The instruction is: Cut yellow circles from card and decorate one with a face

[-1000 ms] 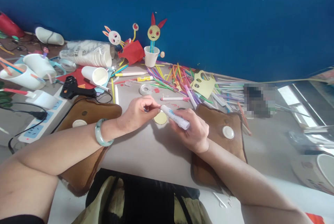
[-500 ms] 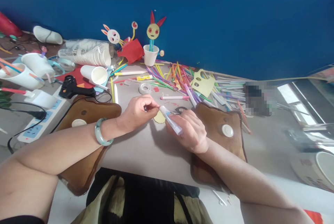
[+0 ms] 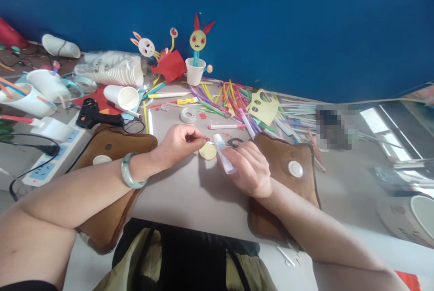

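My right hand (image 3: 249, 166) is closed around a glue tube (image 3: 224, 154), a whitish tube with a blue label. Its pale end tilts up toward the left. My left hand (image 3: 181, 144) pinches with thumb and forefinger; a tiny reddish bit shows at the fingertips, too small to name. A small gap separates the tube's end from those fingertips. Just under them lies a pale yellow paper disc (image 3: 208, 151) on the grey table (image 3: 176, 200). Behind the right hand, scissors (image 3: 234, 142) with dark handles are partly hidden.
Brown cushions (image 3: 285, 146) lie beneath both forearms. A black glue gun (image 3: 98, 114) and a power strip (image 3: 56, 155) are on the left. Toward the back are loose coloured straws (image 3: 233, 96), a pink-capped marker (image 3: 226, 127), a tape roll (image 3: 188, 115) and a rabbit-headed paper cup (image 3: 195, 72).
The glue tube has shifted slightly right, away from my left fingertips. More of the yellow disc shows. My left hand stays nearly in place, still pinching.
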`<state>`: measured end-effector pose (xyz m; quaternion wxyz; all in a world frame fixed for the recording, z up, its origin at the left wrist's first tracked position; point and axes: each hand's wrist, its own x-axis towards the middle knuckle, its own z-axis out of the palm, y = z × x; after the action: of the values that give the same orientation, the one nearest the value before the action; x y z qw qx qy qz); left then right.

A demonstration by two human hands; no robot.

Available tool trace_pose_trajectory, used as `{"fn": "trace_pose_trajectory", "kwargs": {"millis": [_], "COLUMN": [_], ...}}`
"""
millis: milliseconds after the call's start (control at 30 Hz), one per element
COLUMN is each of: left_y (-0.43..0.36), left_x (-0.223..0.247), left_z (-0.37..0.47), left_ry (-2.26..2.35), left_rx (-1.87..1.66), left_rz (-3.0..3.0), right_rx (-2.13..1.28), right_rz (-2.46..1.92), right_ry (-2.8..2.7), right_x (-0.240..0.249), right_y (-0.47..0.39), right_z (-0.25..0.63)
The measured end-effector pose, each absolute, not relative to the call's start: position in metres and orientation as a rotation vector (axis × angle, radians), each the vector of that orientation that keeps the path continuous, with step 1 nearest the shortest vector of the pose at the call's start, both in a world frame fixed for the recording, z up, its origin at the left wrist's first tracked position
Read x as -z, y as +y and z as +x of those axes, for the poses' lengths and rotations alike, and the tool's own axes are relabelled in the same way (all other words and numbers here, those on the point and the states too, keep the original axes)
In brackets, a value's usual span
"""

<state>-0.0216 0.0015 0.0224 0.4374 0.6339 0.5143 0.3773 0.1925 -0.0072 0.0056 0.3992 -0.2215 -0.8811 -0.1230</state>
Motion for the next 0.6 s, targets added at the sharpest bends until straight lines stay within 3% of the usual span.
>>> {"fn": "trace_pose_trajectory", "kwargs": {"millis": [267,600], "left_y": [0.005,0.005], "left_x": [-0.028,-0.018], "left_z": [-0.022,-0.021], "left_ry": [1.192,1.190], "left_rx": [-0.886,-0.900], "left_rz": [1.319,1.423], "right_rx": [0.299,0.286], "right_rz": [-0.531,-0.502], "right_ry": [-2.225,-2.296], "right_x": [-0.005,-0.003], "right_y": [-0.011,-0.010], "right_z": [0.190,0.189]}}
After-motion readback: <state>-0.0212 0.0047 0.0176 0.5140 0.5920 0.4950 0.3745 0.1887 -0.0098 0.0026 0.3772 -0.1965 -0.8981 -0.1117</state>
